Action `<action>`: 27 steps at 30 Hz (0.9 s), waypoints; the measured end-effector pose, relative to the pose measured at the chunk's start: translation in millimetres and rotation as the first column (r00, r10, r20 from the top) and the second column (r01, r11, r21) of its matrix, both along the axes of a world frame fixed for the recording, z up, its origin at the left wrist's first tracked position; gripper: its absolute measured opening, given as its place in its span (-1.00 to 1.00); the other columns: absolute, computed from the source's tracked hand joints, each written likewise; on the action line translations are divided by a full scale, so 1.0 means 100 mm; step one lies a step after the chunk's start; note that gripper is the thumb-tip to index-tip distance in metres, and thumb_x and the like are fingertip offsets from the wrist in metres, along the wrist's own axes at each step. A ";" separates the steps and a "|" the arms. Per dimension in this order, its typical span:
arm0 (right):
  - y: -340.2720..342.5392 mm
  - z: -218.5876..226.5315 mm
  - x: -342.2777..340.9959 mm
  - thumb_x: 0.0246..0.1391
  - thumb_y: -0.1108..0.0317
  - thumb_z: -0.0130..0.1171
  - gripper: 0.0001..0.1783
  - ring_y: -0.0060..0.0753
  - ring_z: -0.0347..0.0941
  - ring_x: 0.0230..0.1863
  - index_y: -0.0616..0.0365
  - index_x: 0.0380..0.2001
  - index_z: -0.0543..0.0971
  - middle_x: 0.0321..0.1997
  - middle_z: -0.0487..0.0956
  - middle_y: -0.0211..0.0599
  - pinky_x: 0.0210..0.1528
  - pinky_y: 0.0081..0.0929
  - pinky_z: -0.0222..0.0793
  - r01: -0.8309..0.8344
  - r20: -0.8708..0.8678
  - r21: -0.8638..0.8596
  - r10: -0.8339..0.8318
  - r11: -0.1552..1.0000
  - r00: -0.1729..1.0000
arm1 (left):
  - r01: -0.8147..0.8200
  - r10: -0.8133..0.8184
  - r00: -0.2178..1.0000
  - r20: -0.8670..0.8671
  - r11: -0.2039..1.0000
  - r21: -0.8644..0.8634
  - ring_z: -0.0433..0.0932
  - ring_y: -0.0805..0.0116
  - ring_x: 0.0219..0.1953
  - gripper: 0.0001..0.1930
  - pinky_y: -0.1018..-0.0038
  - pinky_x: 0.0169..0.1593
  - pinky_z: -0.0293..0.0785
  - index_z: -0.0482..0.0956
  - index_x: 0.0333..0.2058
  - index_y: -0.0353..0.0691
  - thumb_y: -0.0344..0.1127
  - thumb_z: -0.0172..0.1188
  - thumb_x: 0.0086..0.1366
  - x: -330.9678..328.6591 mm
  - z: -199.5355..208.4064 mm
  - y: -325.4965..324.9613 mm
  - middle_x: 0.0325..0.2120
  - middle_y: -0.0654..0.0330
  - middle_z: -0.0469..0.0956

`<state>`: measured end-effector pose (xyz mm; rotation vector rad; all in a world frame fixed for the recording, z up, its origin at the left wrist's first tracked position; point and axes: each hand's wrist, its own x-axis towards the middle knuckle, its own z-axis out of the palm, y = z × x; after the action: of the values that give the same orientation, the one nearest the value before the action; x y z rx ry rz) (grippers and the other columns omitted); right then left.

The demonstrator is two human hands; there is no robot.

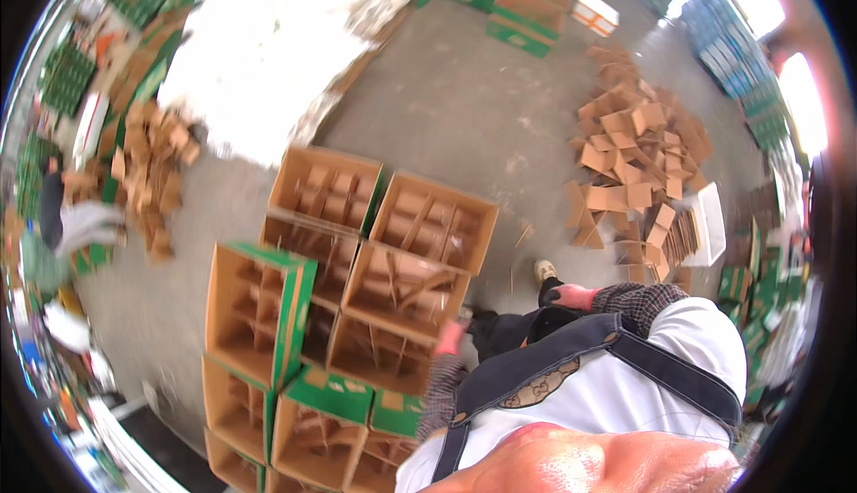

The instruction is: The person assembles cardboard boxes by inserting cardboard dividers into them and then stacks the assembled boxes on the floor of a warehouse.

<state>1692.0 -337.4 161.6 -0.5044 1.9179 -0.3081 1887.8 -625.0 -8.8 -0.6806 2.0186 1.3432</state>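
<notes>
My left hand (452, 338), in a pink glove, is beside the open cardboard boxes on my left. It is smeared by motion, so its fingers do not show clearly, and I cannot tell whether it touches the box edge. The nearest open box (379, 350) has brown cardboard dividers standing inside. Another open box (406, 288) beyond it has dividers lying askew. My right hand (571, 296), in a pink glove with a dark palm, hangs by my right thigh above a light shoe (544, 270). Its fingers are too small and dark to read.
More divided boxes, some green-sided (295, 314), stand left and below. A heap of cardboard dividers (638, 145) lies on the right, beside a white container (708, 225). A large white-covered pile (268, 55) is at far left. A person (76, 216) bends near another cardboard heap (152, 171).
</notes>
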 end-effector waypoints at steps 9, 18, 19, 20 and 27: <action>0.70 -0.18 -1.03 -0.08 0.19 0.07 -0.73 -0.16 0.43 -0.24 0.15 -0.38 0.52 -0.35 0.53 -0.11 -0.15 -0.34 0.27 0.383 0.067 -0.414 -0.393 0.825 0.917 | 0.111 -0.077 0.983 -0.168 0.972 0.208 0.46 0.13 -0.17 -0.62 0.39 -0.07 0.34 0.43 -0.14 -0.23 -0.12 0.03 0.13 -1.37 0.44 0.21 -0.25 -0.01 0.48; 1.89 -0.29 -3.69 -0.12 0.18 0.00 -0.71 0.00 0.43 -0.28 0.17 -0.42 0.53 -0.31 0.51 -0.02 -0.20 -0.24 0.33 0.384 -0.264 -0.243 -0.442 0.891 0.857 | -0.790 0.740 0.607 -0.289 0.602 -0.120 0.45 0.34 -0.50 -0.76 0.47 -0.42 0.36 0.49 -0.29 -0.25 -0.23 -0.02 0.20 -2.82 1.33 -1.07 -0.51 0.19 0.51; 2.07 -0.16 -4.02 -0.13 0.19 -0.01 -0.71 0.00 0.43 -0.29 0.18 -0.44 0.53 -0.35 0.51 -0.02 -0.22 -0.23 0.33 0.434 -0.302 -0.200 -0.477 0.878 0.826 | -0.778 0.771 0.627 -0.109 0.628 -0.031 0.44 0.40 -0.53 -0.79 0.49 -0.46 0.34 0.50 -0.32 -0.23 -0.24 -0.01 0.19 -3.32 1.58 -0.63 -0.53 0.22 0.51; 2.12 -0.12 -4.36 -0.14 0.19 -0.02 -0.71 0.00 0.43 -0.31 0.18 -0.46 0.53 -0.39 0.51 -0.02 -0.24 -0.21 0.32 0.451 -0.329 -0.188 -0.489 0.873 0.808 | -0.791 0.790 0.611 0.050 0.610 0.039 0.43 0.47 -0.55 -0.81 0.52 -0.50 0.31 0.50 -0.34 -0.21 -0.25 0.00 0.18 -3.54 1.78 -0.37 -0.56 0.25 0.50; 1.31 -0.30 -6.59 -0.15 0.18 -0.05 -0.68 -0.01 0.42 -0.27 0.23 -0.47 0.51 -0.40 0.50 0.02 -0.23 -0.20 0.30 0.326 -0.402 -0.350 -0.455 0.878 0.794 | 0.123 -0.197 0.865 -0.462 0.975 -0.186 0.49 0.33 -0.47 -0.77 0.42 -0.42 0.43 0.50 -0.29 -0.24 -0.22 0.06 0.14 -4.30 0.90 0.23 -0.51 0.21 0.51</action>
<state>1033.0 -206.6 131.2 -0.3642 2.4851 -0.7840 1458.2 -602.1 81.1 -0.2392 2.5265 1.3630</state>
